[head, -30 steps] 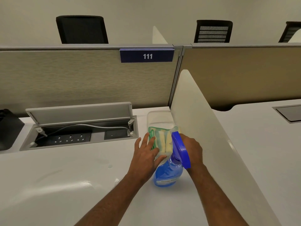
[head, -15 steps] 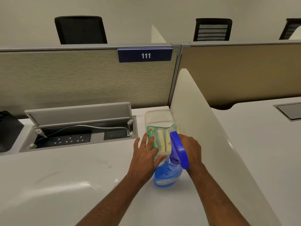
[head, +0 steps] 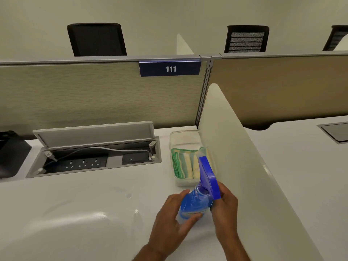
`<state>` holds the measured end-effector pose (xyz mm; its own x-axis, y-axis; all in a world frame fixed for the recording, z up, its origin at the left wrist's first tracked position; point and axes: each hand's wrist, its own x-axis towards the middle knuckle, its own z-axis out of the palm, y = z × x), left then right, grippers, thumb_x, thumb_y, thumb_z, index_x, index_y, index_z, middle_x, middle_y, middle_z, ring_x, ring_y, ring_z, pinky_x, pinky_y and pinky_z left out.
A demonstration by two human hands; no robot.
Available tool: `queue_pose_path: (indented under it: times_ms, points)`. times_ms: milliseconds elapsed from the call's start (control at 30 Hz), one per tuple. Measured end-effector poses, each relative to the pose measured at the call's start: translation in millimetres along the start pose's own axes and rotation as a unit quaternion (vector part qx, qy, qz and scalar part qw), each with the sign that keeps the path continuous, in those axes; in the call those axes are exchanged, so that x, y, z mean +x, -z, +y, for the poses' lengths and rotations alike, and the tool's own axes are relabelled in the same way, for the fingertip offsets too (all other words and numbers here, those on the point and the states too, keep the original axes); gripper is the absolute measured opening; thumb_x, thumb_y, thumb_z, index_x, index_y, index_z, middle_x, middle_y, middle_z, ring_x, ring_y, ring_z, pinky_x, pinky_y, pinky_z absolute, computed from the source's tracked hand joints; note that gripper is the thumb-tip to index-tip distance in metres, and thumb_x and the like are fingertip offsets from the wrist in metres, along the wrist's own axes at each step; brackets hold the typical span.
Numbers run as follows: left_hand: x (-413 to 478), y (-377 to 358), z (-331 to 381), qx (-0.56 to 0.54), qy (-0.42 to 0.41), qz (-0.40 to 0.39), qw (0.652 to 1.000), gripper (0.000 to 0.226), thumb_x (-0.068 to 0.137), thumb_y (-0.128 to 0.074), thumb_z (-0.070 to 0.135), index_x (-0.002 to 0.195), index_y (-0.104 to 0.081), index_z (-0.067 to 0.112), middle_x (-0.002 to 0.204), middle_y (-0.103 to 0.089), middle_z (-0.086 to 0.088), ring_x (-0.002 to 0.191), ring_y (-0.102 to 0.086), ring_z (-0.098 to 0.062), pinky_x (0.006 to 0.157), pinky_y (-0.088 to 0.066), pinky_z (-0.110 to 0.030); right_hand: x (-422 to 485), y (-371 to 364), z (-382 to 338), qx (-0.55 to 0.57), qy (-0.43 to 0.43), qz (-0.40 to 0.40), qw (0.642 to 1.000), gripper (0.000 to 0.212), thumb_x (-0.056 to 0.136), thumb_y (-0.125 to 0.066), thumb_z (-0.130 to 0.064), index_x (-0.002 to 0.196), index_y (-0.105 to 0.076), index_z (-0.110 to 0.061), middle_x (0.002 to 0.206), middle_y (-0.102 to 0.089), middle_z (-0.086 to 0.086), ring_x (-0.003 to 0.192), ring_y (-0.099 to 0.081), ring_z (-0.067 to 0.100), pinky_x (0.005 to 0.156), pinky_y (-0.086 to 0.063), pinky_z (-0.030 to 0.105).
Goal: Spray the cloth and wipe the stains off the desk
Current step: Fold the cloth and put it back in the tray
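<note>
A blue spray bottle [head: 197, 201] with a darker blue trigger head is held tilted above the white desk [head: 75, 213]. My right hand [head: 225, 206] grips its neck just under the head. My left hand [head: 172, 217] cups the bottle's lower body from the left. Behind the bottle, a folded green-and-yellow cloth [head: 185, 162] lies in a clear plastic tub [head: 180, 136] against the side divider. Small wet spots [head: 128, 195] mark the desk to the left of my hands.
An open cable box [head: 94, 157] with sockets and a raised lid sits at the back of the desk. A white side divider [head: 244, 157] runs along the right. A black object [head: 11, 153] stands at the far left. Fabric partitions and office chairs lie behind.
My left hand left the cloth in the tub and moved back onto the bottle's body. The bottle came nearer to me, off the desk and tilted.
</note>
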<state>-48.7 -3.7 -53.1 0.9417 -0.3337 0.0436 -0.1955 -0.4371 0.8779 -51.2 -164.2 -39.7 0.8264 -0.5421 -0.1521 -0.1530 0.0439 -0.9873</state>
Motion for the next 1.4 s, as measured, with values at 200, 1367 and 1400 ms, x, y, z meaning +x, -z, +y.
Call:
queue_pose_path:
  times_ms: [200,1367,1400]
  points:
    - [-1.6,-7.1,3.7,-0.100,0.061,-0.015,0.993,0.065,0.069,-0.058,0.082,0.124,-0.041,0.051,0.121,-0.052,0.048,0.111,-0.057,0.008,0.087,-0.053,-0.019,-30.7,-17.3,-7.0,0.065,-0.064,0.051,0.995,0.027,0.103,-0.046,-0.023,0.101,-0.067,-0.006,0.083,-0.066,0.008,0.073,-0.060,0.021,0.044,-0.049,0.015]
    - [207.6,16.2,18.5,-0.050,0.024,0.050,0.997,0.027,0.103,-0.049,0.025,0.123,-0.044,0.043,0.112,-0.060,0.019,0.105,-0.060,0.004,0.091,-0.048,-0.016,142.5,-100.3,-37.6,0.031,0.090,-0.065,0.993,0.052,0.096,-0.030,-0.052,0.143,-0.044,-0.032,0.134,-0.058,0.001,0.118,-0.062,0.020,0.083,-0.058,0.023]
    - [209.0,14.9,18.1,-0.048,0.029,0.048,0.997,0.025,0.104,-0.048,0.027,0.123,-0.044,0.043,0.113,-0.060,0.018,0.104,-0.061,0.003,0.092,-0.049,-0.018,143.9,-100.5,-36.6,0.028,0.087,-0.063,0.994,0.055,0.096,-0.031,-0.053,0.144,-0.042,-0.031,0.136,-0.058,0.001,0.120,-0.062,0.020,0.084,-0.058,0.023]
